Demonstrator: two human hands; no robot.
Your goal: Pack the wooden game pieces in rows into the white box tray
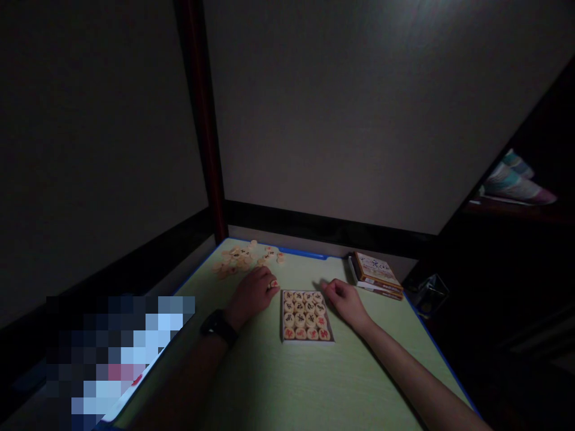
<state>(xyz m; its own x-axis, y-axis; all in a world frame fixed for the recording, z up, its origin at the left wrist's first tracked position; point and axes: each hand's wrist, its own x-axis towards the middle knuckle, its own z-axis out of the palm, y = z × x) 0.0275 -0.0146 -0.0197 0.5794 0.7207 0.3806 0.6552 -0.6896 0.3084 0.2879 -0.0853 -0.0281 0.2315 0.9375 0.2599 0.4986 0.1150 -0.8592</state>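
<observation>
Left hand [257,293]: gripping a round wooden red-marked piece [273,284], left of the shallow square white-edged box [308,342]
Right hand [344,299]: loosely curled, beside box's right edge

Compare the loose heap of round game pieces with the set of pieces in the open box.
The loose heap of pale round pieces lies scattered and overlapping, while the boxed pale round pieces sit in four rows of four. The heap spreads directly on the light green table; the boxed set is framed by low walls. Both include dark and red characters.
</observation>
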